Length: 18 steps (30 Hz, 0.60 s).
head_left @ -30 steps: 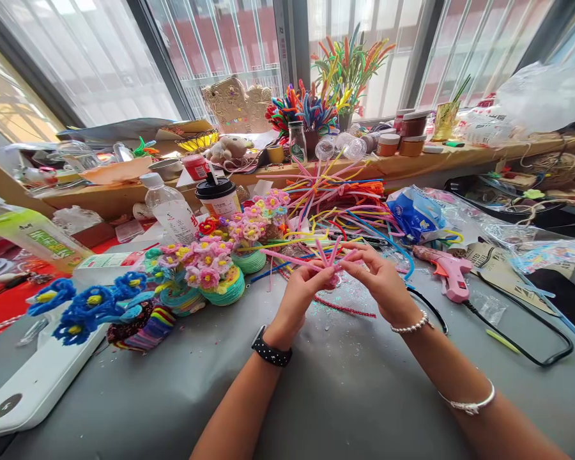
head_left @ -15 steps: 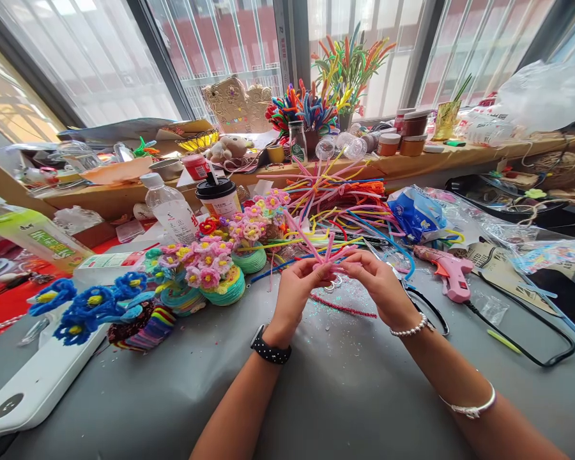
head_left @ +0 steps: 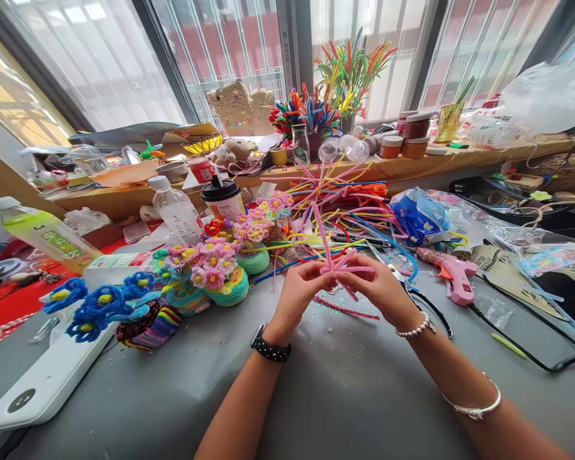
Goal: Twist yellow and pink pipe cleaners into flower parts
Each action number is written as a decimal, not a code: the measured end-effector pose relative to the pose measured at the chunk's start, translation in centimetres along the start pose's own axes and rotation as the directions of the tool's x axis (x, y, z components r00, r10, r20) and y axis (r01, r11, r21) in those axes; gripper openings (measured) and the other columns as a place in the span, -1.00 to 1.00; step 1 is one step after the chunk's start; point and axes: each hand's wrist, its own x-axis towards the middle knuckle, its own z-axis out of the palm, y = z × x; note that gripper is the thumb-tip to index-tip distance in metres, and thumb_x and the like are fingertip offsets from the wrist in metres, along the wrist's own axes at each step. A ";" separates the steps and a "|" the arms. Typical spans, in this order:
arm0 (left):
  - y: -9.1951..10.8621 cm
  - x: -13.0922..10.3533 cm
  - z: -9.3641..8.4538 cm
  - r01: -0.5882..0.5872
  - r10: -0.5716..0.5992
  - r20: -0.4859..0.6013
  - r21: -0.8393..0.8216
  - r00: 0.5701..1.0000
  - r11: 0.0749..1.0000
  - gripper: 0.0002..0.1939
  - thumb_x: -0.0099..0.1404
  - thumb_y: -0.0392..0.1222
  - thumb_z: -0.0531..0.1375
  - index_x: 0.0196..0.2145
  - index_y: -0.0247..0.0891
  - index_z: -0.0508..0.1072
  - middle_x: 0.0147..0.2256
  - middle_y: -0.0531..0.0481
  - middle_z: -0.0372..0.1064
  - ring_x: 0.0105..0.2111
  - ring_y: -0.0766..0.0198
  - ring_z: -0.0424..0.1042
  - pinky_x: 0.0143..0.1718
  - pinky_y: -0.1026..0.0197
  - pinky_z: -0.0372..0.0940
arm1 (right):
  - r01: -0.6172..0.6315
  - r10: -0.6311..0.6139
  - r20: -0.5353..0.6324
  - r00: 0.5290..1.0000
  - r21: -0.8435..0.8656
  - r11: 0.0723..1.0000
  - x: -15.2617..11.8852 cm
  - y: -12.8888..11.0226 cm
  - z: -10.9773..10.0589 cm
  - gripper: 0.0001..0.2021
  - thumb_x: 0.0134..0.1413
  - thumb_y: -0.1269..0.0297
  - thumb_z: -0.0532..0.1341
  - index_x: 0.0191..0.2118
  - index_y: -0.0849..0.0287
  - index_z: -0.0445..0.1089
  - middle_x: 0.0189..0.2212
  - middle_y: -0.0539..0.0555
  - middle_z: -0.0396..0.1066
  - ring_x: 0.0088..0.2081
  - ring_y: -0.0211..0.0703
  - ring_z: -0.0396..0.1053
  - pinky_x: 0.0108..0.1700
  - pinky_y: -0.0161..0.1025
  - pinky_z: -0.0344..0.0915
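Observation:
Between my two hands is a bunch of pink pipe cleaners (head_left: 338,263), crossing at a centre with ends sticking out several ways. My left hand (head_left: 303,285) pinches it from the left, fingers closed on the stems. From the right, my right hand (head_left: 379,287) grips it too, thumb and fingers pressed together near the crossing. A dark red pipe cleaner (head_left: 347,309) lies on the grey table (head_left: 326,396) just below the hands. Behind them spreads a heap of loose coloured pipe cleaners (head_left: 359,204).
Pipe-cleaner flower pots stand left, pink flowers (head_left: 215,265) and blue flowers (head_left: 98,303) among them. Behind are a lidded cup (head_left: 223,198) and a bottle (head_left: 176,207). Right lie a pink glue gun (head_left: 453,275) with a black cord and a blue packet (head_left: 419,214).
The pink bunch has turned in my hands; one stem now points up and another down. My fingers have shifted around its centre. The view has moved slightly left.

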 end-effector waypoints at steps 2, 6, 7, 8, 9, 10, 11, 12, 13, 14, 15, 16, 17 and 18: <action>0.0 0.0 0.0 -0.004 0.004 0.031 0.002 1.000 1.000 -0.81 -0.07 -0.18 0.26 -0.46 -0.33 0.47 -0.52 0.05 0.38 -0.50 0.40 0.33 -0.41 0.35 0.24 | 0.031 -0.031 -0.023 0.999 -0.003 1.000 0.0 0.1 0.2 -0.76 -0.12 0.13 0.19 -0.36 0.20 0.35 -0.38 0.04 0.34 -0.49 -0.32 0.25 -0.49 -0.35 0.18; -0.1 0.0 0.1 0.011 -0.011 0.012 -0.038 1.000 0.999 -0.78 -0.01 -0.14 0.22 -0.40 -0.32 0.45 -0.44 0.01 0.40 -0.43 0.36 0.35 -0.36 0.33 0.25 | 0.034 -0.040 -0.136 0.990 -0.048 0.998 -0.1 0.4 0.2 -0.76 -0.10 0.12 0.18 -0.37 0.21 0.36 -0.50 0.01 0.34 -0.51 -0.31 0.24 -0.47 -0.35 0.19; -0.1 0.0 0.1 0.007 -0.007 0.002 -0.047 1.000 0.999 -0.78 0.00 -0.14 0.22 -0.39 -0.32 0.45 -0.43 0.01 0.40 -0.42 0.36 0.36 -0.36 0.33 0.25 | 0.022 -0.029 -0.159 0.987 -0.050 0.998 -0.1 0.4 0.2 -0.76 -0.11 0.12 0.18 -0.38 0.21 0.35 -0.53 0.00 0.32 -0.53 -0.32 0.23 -0.49 -0.35 0.18; -0.2 0.0 0.2 -0.004 0.003 -0.006 -0.050 1.000 0.999 -0.79 -0.01 -0.15 0.22 -0.40 -0.32 0.44 -0.42 0.00 0.40 -0.42 0.35 0.36 -0.37 0.32 0.26 | 0.013 -0.022 -0.172 0.985 -0.050 0.999 -0.1 0.4 0.2 -0.76 -0.11 0.12 0.18 -0.39 0.21 0.35 -0.54 -0.01 0.31 -0.54 -0.33 0.22 -0.50 -0.35 0.17; -0.2 0.0 0.2 -0.019 0.018 -0.016 -0.047 1.000 0.999 -0.79 -0.01 -0.16 0.23 -0.41 -0.33 0.43 -0.42 0.00 0.40 -0.42 0.35 0.36 -0.38 0.32 0.26 | 0.011 -0.019 -0.172 0.985 -0.051 0.999 -0.1 0.4 0.2 -0.76 -0.11 0.12 0.18 -0.40 0.21 0.35 -0.55 -0.01 0.31 -0.55 -0.33 0.21 -0.52 -0.36 0.15; -0.3 0.0 0.2 -0.037 0.036 -0.027 -0.039 0.999 0.999 -0.80 -0.02 -0.16 0.23 -0.42 -0.33 0.43 -0.43 0.00 0.39 -0.43 0.35 0.36 -0.39 0.32 0.27 | 0.014 -0.024 -0.166 0.986 -0.059 0.998 -0.1 0.4 0.2 -0.76 -0.11 0.11 0.18 -0.40 0.21 0.35 -0.55 -0.02 0.30 -0.56 -0.34 0.20 -0.53 -0.36 0.14; -0.4 0.0 0.3 -0.057 0.055 -0.040 -0.030 0.998 0.998 -0.81 -0.03 -0.17 0.24 -0.44 -0.34 0.42 -0.44 0.00 0.38 -0.44 0.35 0.36 -0.40 0.31 0.27 | 0.021 -0.033 -0.154 0.988 -0.076 0.997 -0.1 0.3 0.2 -0.75 -0.10 0.10 0.17 -0.41 0.21 0.35 -0.55 -0.02 0.29 -0.57 -0.35 0.18 -0.55 -0.36 0.12; -0.4 0.0 0.3 -0.072 0.071 -0.051 -0.023 0.996 0.997 -0.81 -0.03 -0.17 0.24 -0.45 -0.34 0.42 -0.46 0.01 0.38 -0.45 0.35 0.35 -0.40 0.31 0.27 | 0.029 -0.043 -0.138 0.989 -0.102 0.994 -0.2 0.2 0.3 -0.75 -0.10 0.09 0.16 -0.41 0.21 0.35 -0.56 -0.02 0.28 -0.58 -0.35 0.17 -0.56 -0.36 0.11; -0.4 0.0 0.4 -0.084 0.083 -0.061 -0.018 0.995 0.996 -0.81 -0.03 -0.17 0.24 -0.46 -0.34 0.41 -0.47 0.02 0.37 -0.45 0.35 0.35 -0.41 0.31 0.27 | 0.036 -0.052 -0.123 0.991 -0.134 0.990 -0.2 0.2 0.3 -0.74 -0.09 0.08 0.15 -0.42 0.21 0.36 -0.57 -0.02 0.26 -0.59 -0.35 0.15 -0.58 -0.36 0.09; -0.4 0.0 0.5 -0.093 0.092 -0.068 -0.012 0.993 0.996 -0.81 -0.02 -0.16 0.23 -0.46 -0.34 0.41 -0.48 0.02 0.36 -0.45 0.35 0.34 -0.41 0.31 0.27 | 0.042 -0.061 -0.111 0.992 -0.164 0.986 -0.2 0.2 0.4 -0.73 -0.08 0.07 0.14 -0.43 0.20 0.36 -0.59 -0.02 0.25 -0.60 -0.35 0.14 -0.59 -0.35 0.08; -0.4 -0.1 0.5 -0.097 0.096 -0.073 -0.003 0.993 0.995 -0.81 -0.01 -0.15 0.22 -0.46 -0.34 0.41 -0.49 0.03 0.36 -0.45 0.35 0.34 -0.41 0.31 0.27 | 0.047 -0.067 -0.104 0.992 -0.188 0.981 -0.1 0.2 0.5 -0.73 -0.06 0.07 0.12 -0.43 0.20 0.36 -0.60 -0.02 0.25 -0.61 -0.34 0.13 -0.59 -0.34 0.08; -0.4 -0.1 0.6 -0.096 0.097 -0.072 0.012 0.993 0.995 -0.80 0.00 -0.13 0.21 -0.46 -0.34 0.40 -0.49 0.03 0.35 -0.45 0.35 0.34 -0.41 0.31 0.26 | 0.052 -0.074 -0.100 0.992 -0.205 0.977 -0.1 0.3 0.5 -0.72 -0.04 0.06 0.10 -0.44 0.20 0.35 -0.61 -0.02 0.25 -0.60 -0.33 0.14 -0.58 -0.34 0.09; -0.3 -0.2 0.6 -0.096 0.098 -0.064 0.031 0.993 0.995 -0.79 0.00 -0.11 0.20 -0.46 -0.33 0.40 -0.49 0.03 0.35 -0.46 0.35 0.34 -0.42 0.31 0.25 | 0.058 -0.080 -0.095 0.992 -0.217 0.974 -0.1 0.4 0.6 -0.71 -0.02 0.06 0.08 -0.45 0.20 0.34 -0.62 -0.01 0.26 -0.60 -0.32 0.15 -0.57 -0.33 0.11; -0.2 -0.2 0.7 -0.102 0.105 -0.051 0.054 0.993 0.993 -0.78 0.02 -0.09 0.19 -0.45 -0.33 0.39 -0.49 0.03 0.35 -0.47 0.35 0.33 -0.43 0.32 0.24 | 0.064 -0.086 -0.092 0.992 -0.227 0.972 -0.1 0.5 0.6 -0.70 0.00 0.06 0.06 -0.47 0.19 0.33 -0.62 -0.01 0.26 -0.60 -0.31 0.16 -0.56 -0.32 0.12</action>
